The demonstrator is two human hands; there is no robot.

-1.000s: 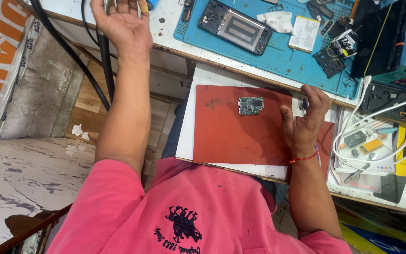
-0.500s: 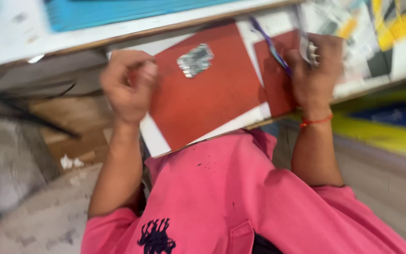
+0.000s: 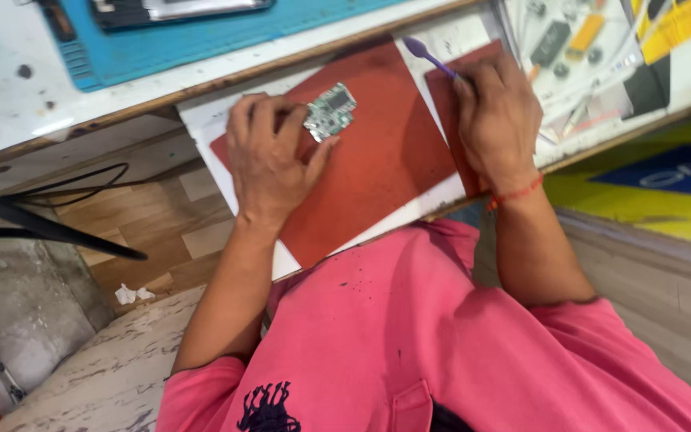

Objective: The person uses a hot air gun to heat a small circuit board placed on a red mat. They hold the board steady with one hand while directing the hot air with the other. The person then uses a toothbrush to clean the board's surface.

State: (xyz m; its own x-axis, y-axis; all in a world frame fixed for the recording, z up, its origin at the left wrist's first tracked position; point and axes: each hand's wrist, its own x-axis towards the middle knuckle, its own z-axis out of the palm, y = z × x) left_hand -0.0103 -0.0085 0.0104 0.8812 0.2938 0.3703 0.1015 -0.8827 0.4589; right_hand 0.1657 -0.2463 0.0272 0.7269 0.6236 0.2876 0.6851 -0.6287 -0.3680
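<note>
A small green circuit board [image 3: 330, 111] lies on a red mat [image 3: 377, 176] that rests on a white board on my lap. My left hand [image 3: 269, 160] lies on the mat and its fingers touch the board's left edge. My right hand [image 3: 496, 120] is closed around a purple-handled tool [image 3: 428, 56] whose end sticks out toward the top of the mat. A red thread band circles my right wrist.
A blue work mat [image 3: 201, 48] with a dark phone part lies on the white bench above. Small parts and cables clutter the bench at the top right [image 3: 577, 48]. Black cables [image 3: 49, 228] hang at the left over a wooden floor.
My left hand came down from the bench to the circuit board. My right hand picked up the purple tool. The camera view swung left and tilted.
</note>
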